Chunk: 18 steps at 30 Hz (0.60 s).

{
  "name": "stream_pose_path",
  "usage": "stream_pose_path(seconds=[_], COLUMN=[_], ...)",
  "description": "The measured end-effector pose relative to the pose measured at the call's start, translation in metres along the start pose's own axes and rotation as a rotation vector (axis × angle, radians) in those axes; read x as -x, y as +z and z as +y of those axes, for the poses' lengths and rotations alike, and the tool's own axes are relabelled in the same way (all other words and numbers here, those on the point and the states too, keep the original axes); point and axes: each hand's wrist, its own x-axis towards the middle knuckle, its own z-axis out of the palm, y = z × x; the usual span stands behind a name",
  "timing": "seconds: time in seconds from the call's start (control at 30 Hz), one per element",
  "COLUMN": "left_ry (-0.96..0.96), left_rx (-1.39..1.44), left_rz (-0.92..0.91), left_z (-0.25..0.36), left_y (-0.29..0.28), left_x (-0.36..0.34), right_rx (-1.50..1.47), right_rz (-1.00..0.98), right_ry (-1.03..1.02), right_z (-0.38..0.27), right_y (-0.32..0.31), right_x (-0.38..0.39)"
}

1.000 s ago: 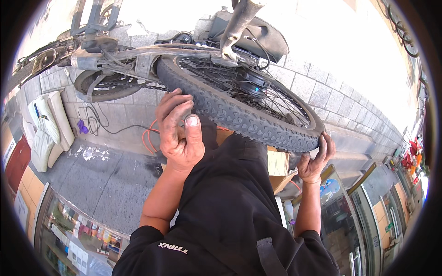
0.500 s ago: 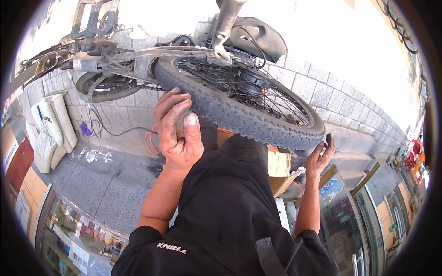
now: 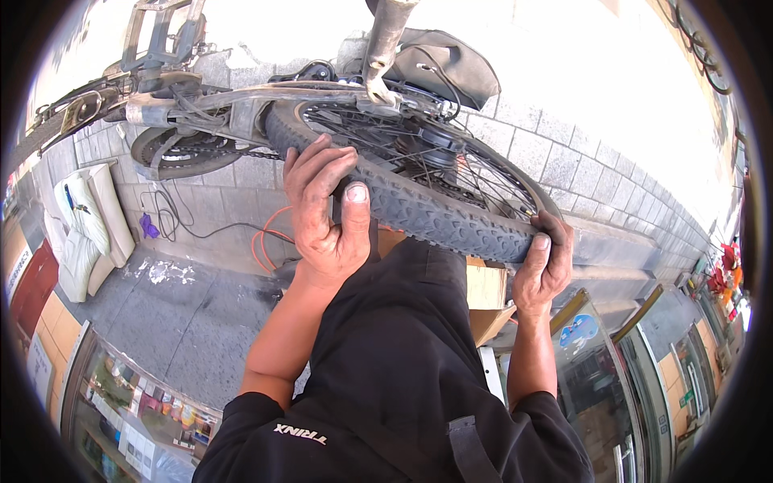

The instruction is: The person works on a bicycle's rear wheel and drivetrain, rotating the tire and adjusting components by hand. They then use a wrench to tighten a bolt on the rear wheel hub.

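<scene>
A knobbly black bicycle tyre [image 3: 447,216] sits on a spoked wheel, lying aslant in front of me with its tread toward my body. Curled over the tyre's left part, my left hand [image 3: 326,213] has its fingers on top and its thumb against the tread. At the right end my right hand [image 3: 546,266] grips the tyre, fingers over the edge and thumb on the near side. Both hands are blackened with grime. In the wheel's middle is a dark, thick hub [image 3: 439,145]. The wheel is still on the bicycle frame [image 3: 217,101].
A chain ring and chain [image 3: 181,153] lie left of the wheel, and a grey bag [image 3: 451,64] is behind it. A cardboard box [image 3: 487,290] stands by my right leg. Black cable [image 3: 173,213] and orange hose [image 3: 266,241] lie at left, near a cushioned seat [image 3: 97,225].
My right hand has moved left and up and closed on the tyre. My left hand has shifted slightly right, its fingers now over the tyre. The wheel has hardly moved.
</scene>
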Motion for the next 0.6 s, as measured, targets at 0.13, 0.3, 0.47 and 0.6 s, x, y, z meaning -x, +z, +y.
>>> stream_pose_path(seconds=[0.13, 0.3, 0.47, 0.6], left_ry=[0.011, 0.040, 0.049, 0.056], left_rx=[-0.022, -0.071, -0.077, -0.094], left_rz=[-0.002, -0.003, 0.002, 0.018], left_z=[0.001, 0.010, 0.015, 0.014], left_y=[0.009, 0.019, 0.024, 0.026], left_x=[0.002, 0.005, 0.009, 0.011], right_rx=[0.034, 0.032, -0.017, -0.032], right_rz=[0.045, 0.069, 0.088, 0.086], right_ry=[-0.086, -0.084, -0.046, -0.049], right_z=[0.010, 0.024, 0.035, 0.034], right_y=[0.007, 0.007, 0.007, 0.007], right_x=[-0.002, 0.000, 0.006, 0.005])
